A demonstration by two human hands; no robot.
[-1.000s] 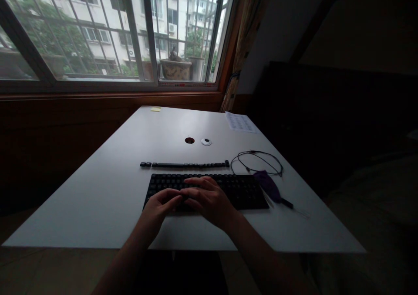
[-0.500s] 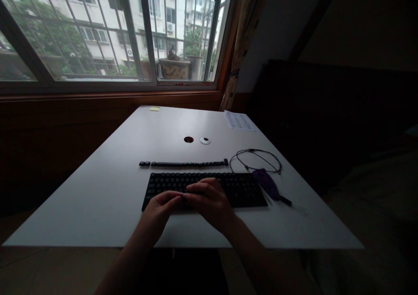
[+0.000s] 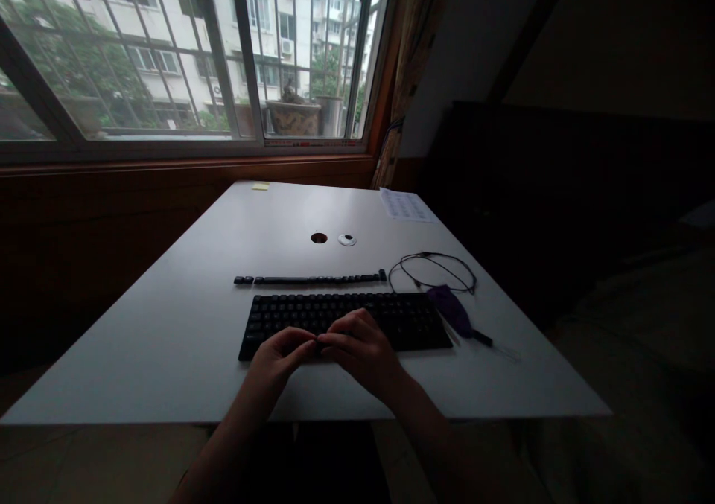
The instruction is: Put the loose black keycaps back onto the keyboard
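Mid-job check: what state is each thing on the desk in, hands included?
Left hand: fingers bent over keyboard; grip unclear
Right hand: fingers bent, meeting left; grip unclear
Keyboard: flat, partly covered by hands
Row of keys: loose, off keyboard
Cable: loosely looped
Purple cloth: lying by keyboard
Desk hole: uncovered
White disc: lying beside hole
Printed sheet: unfolded

Bench (image 3: 139, 362): keyboard (image 3: 307, 313), near front edge. Row of loose keys (image 3: 284, 280): just behind keyboard. Cable (image 3: 425, 254): right of row. Hole (image 3: 319, 238): in bench, behind row. Disc (image 3: 345, 243): right of hole. Note slip (image 3: 260, 187): back left corner. Paper sheet (image 3: 407, 205): back right corner.
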